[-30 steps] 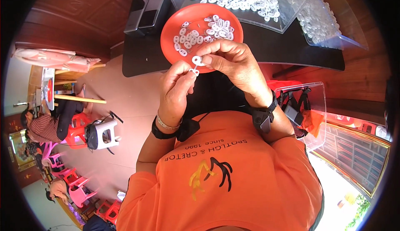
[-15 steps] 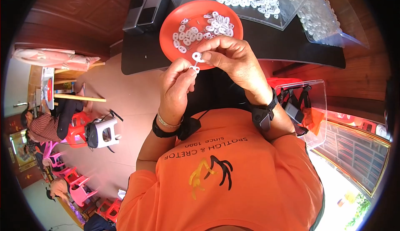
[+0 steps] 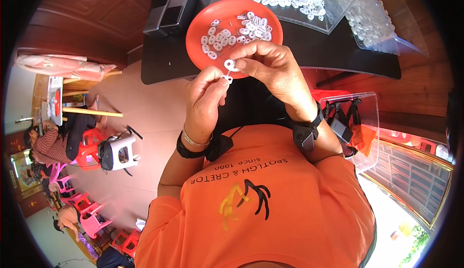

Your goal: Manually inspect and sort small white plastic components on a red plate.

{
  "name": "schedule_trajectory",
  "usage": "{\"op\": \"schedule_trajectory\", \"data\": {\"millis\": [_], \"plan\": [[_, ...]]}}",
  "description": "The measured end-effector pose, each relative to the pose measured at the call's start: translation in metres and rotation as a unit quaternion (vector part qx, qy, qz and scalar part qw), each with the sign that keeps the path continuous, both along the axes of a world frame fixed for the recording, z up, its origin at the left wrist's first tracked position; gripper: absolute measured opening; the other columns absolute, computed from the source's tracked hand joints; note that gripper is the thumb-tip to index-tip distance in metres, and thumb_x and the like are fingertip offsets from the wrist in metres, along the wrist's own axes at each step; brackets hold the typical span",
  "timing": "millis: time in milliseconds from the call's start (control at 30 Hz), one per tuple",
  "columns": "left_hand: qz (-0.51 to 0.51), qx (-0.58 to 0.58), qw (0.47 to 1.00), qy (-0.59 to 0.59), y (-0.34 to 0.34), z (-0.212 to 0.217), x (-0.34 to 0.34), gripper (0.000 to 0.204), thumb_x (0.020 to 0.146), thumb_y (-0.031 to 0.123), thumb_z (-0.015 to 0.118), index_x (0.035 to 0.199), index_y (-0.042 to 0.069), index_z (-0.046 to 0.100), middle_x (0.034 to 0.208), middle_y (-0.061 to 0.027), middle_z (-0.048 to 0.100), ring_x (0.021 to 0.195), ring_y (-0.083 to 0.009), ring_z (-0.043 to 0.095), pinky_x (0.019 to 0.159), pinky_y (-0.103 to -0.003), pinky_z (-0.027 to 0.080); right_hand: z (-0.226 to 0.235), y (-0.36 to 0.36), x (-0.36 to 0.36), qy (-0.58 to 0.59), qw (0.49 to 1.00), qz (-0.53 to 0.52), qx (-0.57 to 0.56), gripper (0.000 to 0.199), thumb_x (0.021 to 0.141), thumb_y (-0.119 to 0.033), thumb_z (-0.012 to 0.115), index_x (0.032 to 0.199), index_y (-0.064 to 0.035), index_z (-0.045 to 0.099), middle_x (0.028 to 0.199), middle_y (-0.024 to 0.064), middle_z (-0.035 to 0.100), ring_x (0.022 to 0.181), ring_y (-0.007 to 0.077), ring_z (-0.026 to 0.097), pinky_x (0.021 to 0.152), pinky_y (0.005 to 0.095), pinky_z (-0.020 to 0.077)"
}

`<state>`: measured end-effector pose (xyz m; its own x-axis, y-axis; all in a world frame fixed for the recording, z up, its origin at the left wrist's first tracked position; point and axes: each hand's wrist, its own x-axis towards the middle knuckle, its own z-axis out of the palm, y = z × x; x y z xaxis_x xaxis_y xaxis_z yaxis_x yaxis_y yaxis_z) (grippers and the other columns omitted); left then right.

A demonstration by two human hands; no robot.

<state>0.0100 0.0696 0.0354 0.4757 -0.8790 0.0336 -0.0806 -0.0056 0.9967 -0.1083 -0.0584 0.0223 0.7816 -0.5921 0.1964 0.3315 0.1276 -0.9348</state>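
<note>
Just in front of the red plate [image 3: 195, 38], both my hands are pinched close together. Between thumb and forefinger, my right hand [image 3: 275, 69] grips a white oval plastic piece with holes [image 3: 229, 65]. Below it, my left hand [image 3: 205, 94] pinches a second small white plastic piece [image 3: 228, 79]. A thin metal spring [image 3: 228, 72] runs between the two pieces. The fingertips partly cover both pieces. On the plate lie several white two-hole oval pieces [image 3: 220, 39] and a few thin metal bits.
Behind the plate, a clear tray [image 3: 333, 23] of white pieces stands on the black table [image 3: 164, 67]. Another transparent bin [image 3: 372, 26] is at the right. Dark grey boxes [image 3: 171, 14] sit left of the plate. A clear tub [image 3: 369, 132] stands by my right arm.
Almost nothing differs. The hands keep the same pinch on both white pieces, with the spring between them; the whole view has shifted very slightly.
</note>
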Motion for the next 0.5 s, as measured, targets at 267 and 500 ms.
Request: {"op": "schedule_trajectory", "data": {"millis": [267,500], "plan": [[-0.003,0.002,1.000,-0.003,0.0006,0.0019,-0.0017,0.019,0.089,0.013,0.053,0.073,0.004,0.050,0.059,0.0029,0.045,0.054,-0.0045,0.037,0.050,-0.022,0.030,0.0019,0.0014,-0.0023,0.006,1.000,0.012,-0.009,0.012,0.088,0.000,0.062,0.100,0.0007,0.066,0.089,0.0028,0.067,0.085,0.0088,0.062,0.078,0.0228,0.0502],[-0.007,0.003,1.000,-0.008,0.0009,0.0007,-0.0015,0.019,0.090,0.014,0.053,0.074,0.003,0.051,0.060,0.0026,0.045,0.055,-0.0043,0.038,0.050,-0.022,0.031,0.0076,0.0021,-0.0049,0.018,0.999,0.018,-0.042,0.012,0.088,0.003,0.061,0.098,0.0010,0.067,0.090,0.0025,0.067,0.084,0.0083,0.062,0.078,0.0225,0.0502]]}}
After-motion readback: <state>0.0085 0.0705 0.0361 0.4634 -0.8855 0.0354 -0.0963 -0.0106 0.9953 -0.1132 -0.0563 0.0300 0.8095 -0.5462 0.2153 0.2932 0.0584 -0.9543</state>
